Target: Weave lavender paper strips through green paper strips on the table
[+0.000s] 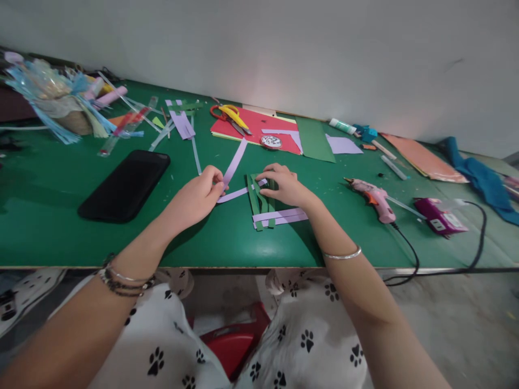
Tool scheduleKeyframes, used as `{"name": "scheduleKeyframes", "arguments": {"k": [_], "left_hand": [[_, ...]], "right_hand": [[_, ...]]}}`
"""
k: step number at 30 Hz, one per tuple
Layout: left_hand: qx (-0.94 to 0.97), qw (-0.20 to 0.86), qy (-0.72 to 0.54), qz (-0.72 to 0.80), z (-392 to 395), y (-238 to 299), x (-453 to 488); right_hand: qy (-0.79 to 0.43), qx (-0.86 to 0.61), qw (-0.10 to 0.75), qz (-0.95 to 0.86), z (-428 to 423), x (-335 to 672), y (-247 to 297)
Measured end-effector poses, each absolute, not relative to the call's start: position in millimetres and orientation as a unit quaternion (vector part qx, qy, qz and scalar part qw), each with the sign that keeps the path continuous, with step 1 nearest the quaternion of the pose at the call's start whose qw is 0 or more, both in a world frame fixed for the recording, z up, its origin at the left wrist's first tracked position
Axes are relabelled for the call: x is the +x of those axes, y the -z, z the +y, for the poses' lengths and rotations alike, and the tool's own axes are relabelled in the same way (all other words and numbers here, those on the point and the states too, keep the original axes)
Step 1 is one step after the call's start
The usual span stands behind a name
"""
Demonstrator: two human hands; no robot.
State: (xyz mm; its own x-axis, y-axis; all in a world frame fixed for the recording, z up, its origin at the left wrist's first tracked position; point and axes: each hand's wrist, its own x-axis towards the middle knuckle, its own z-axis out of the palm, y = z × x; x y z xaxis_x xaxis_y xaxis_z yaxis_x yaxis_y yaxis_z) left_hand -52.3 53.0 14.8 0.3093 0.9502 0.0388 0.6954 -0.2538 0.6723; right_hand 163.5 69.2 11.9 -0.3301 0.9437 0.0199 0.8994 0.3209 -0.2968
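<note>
My left hand (207, 190) is closed in a pinch on a purple paper strip (235, 162), whose free end rises toward the back of the table. Another stretch of purple strip (236, 194) runs from beside these fingers into several upright green paper strips (252, 195). My right hand (284, 186) rests over those green strips, thumb and fingers apart, the fingertips touching the paper. Purple strips (279, 217) cross the lower ends of the green ones, woven with them. Part of the weave is hidden under my right hand.
A black phone (125, 186) lies left on the green table (227, 243). Yellow scissors (232, 113) and a round tin (271, 141) rest on red paper (253, 121). To the right are a pink glue gun (375, 200), its cord and a purple box (440, 216).
</note>
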Motion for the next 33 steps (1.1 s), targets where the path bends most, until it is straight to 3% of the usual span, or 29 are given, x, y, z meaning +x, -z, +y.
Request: {"name": "scheduleKeyframes", "arguments": {"k": [14, 20, 24, 33], "left_hand": [[0.765, 0.291, -0.223, 0.53, 52, -12, -52], [0.762, 0.316, -0.224, 0.52, 52, -8, -51], [0.758, 0.344, -0.235, 0.502, 51, -8, -49], [0.761, 0.332, -0.233, 0.506, 50, -10, -49]], "right_hand": [[-0.07, -0.576, 0.102, -0.808, 72, 160, -9], [-0.114, -0.593, 0.125, -0.787, 78, 156, -4], [-0.06, -0.573, 0.152, -0.803, 72, 152, -6], [-0.014, -0.479, 0.076, -0.874, 67, 147, -8]]}}
